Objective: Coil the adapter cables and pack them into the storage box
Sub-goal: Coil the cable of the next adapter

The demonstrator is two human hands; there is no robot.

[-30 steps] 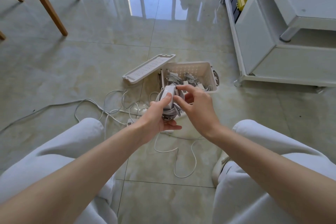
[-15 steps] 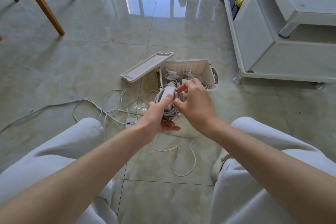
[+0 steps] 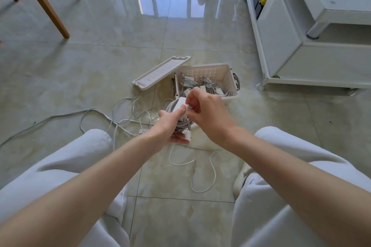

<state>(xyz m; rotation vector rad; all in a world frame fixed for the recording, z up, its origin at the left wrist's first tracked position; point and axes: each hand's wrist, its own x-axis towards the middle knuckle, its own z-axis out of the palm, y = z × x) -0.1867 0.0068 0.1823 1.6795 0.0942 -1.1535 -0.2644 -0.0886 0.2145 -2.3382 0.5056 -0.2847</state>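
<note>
Left hand (image 3: 168, 126) still gripping white square adapter (image 3: 179, 104) with grey coiled cable (image 3: 183, 125), right hand (image 3: 208, 112) now curled tighter, pinching plug (image 3: 189, 106)

We have the box (image 3: 230, 80) on the floor ahead, lid (image 3: 160, 73) at its left, loose cables (image 3: 112, 118) front-left, cabinet (image 3: 301, 42) to the right, chair legs (image 3: 46, 4) far left.

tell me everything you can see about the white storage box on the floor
The storage box is white plastic, rectangular, its far inner wall dotted with small holes, with a handle on its right end. It stands open and upright on the tiled floor, holding coiled grey cables and adapters. Its lid lies beside its left end; whether they touch is unclear. The right hand hides part of its near edge.
</note>
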